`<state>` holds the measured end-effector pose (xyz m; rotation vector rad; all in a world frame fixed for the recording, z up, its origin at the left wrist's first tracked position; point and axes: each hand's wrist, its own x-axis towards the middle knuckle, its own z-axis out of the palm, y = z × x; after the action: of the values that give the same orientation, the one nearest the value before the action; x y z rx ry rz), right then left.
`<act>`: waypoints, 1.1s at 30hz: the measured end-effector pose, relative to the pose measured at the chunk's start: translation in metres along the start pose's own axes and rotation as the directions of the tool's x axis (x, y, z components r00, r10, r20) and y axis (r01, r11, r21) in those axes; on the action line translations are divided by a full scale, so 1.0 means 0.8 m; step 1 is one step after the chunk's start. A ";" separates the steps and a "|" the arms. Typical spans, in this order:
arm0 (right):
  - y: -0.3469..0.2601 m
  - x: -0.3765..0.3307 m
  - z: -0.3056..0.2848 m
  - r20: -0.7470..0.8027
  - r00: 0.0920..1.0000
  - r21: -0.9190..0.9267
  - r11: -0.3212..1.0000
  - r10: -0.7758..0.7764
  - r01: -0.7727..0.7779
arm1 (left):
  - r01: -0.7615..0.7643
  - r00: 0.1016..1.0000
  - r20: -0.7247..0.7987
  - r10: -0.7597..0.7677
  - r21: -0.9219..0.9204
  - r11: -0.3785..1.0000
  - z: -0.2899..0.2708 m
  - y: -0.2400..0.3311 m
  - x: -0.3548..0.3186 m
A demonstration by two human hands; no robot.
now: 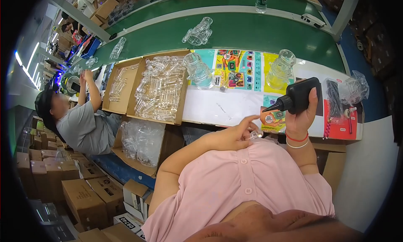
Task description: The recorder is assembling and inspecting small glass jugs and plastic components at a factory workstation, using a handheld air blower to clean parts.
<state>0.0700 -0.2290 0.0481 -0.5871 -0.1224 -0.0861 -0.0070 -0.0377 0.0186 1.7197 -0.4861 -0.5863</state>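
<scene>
My right hand (301,120) grips a black squeeze bottle (299,95), its pointed nozzle aimed left and down. Close to my chest, my left hand (235,136) pinches a small clear plastic part (254,135) just below the nozzle tip. Both hands hover at the near edge of a white worktop (222,105) covered with colourful printed sheets (238,69). Two clear plastic assemblies stand on it, one (197,70) to the left and one (280,69) to the right.
Two cardboard trays (159,88) of clear plastic tubes lie left of the sheets. A box with plastic bags (142,141) sits below. A green conveyor (235,32) carries clear parts (199,32). A seated person (82,124) works at left. Stacked cartons (84,200) fill the floor.
</scene>
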 end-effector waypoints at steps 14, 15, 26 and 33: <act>0.011 0.011 -0.013 -0.082 0.995 0.010 0.999 0.051 -0.050 | -0.151 0.847 -0.515 -0.133 -0.472 0.869 -0.028 -0.047 -0.019; 0.011 0.012 -0.014 -0.048 0.997 0.004 0.998 0.058 -0.058 | -0.133 0.876 -0.477 -0.073 -0.383 0.914 -0.036 -0.048 -0.023; 0.015 0.014 0.002 0.144 0.988 -0.138 0.990 0.056 -0.037 | -0.250 0.827 -0.561 0.035 -0.311 0.917 -0.044 0.015 -0.016; 0.017 0.018 0.008 0.279 0.958 -0.317 0.948 0.072 0.021 | -0.262 0.776 -0.631 -0.004 -0.327 0.908 -0.029 0.040 -0.001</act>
<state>0.0852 -0.2150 0.0477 -0.9230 -0.3897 0.0068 0.0065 -0.0269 0.0543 1.3579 0.0004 0.0194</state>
